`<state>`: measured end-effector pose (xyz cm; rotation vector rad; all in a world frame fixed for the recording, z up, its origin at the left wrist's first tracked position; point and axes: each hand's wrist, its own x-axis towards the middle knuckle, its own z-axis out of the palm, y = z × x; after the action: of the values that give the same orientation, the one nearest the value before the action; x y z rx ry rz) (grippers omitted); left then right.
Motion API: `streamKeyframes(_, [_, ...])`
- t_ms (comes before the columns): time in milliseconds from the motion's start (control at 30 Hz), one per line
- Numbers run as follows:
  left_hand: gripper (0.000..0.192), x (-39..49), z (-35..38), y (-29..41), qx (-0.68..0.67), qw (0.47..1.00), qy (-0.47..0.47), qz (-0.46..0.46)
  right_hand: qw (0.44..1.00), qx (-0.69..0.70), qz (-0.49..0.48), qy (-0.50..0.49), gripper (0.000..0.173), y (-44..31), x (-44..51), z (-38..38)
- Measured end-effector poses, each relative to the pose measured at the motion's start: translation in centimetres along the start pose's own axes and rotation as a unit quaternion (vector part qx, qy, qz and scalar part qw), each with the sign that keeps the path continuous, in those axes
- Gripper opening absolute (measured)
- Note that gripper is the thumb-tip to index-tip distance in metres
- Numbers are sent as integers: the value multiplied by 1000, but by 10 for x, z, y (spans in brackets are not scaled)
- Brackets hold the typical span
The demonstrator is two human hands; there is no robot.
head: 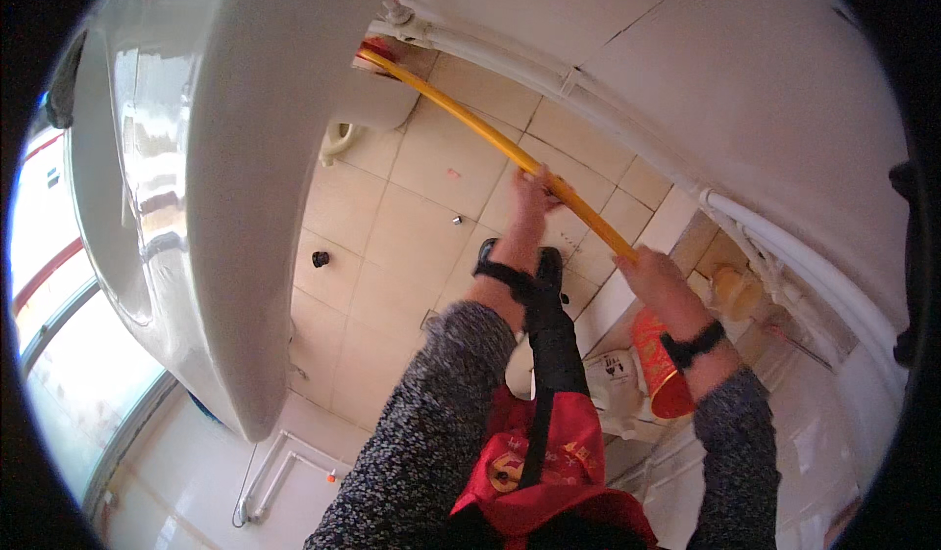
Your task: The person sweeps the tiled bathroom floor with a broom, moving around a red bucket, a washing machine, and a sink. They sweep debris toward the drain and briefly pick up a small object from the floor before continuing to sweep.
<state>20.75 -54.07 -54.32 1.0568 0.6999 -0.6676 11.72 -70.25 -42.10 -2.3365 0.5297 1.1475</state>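
A long yellow handle runs slantwise across the view, held by both hands. My left hand grips it around its middle. Nearer its lower right end, my right hand is closed around it. The far end reaches a red part at the upper left, partly hidden behind a large white glossy basin or similar fixture; what kind of tool head this is, I cannot tell. Beige floor tiles lie below the handle.
White pipes run along the wall. A red patterned cylinder and a white container with printing stand by my right forearm. Small objects lie on the tiles, among them a black one and a metallic one. A cream curved pipe shows beside the white fixture.
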Motion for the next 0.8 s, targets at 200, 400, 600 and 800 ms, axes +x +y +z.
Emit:
streamKeyframes(200, [17,-18,-1,8,-2,1000,-3,-31,999,-22,21,20,43,4,-9,19])
streamKeyframes(400, [18,-86,40,-67,-59,986,-44,-152,993,-22,116,9,34,47,-108,12])
streamKeyframes(600, [18,-19,-3,7,-28,999,2,-17,999,-14,48,9,38,-16,-19,19])
streamKeyframes(800, [18,-3,-29,24,26,999,32,-24,999,-29,11,23,41,-32,-2,36])
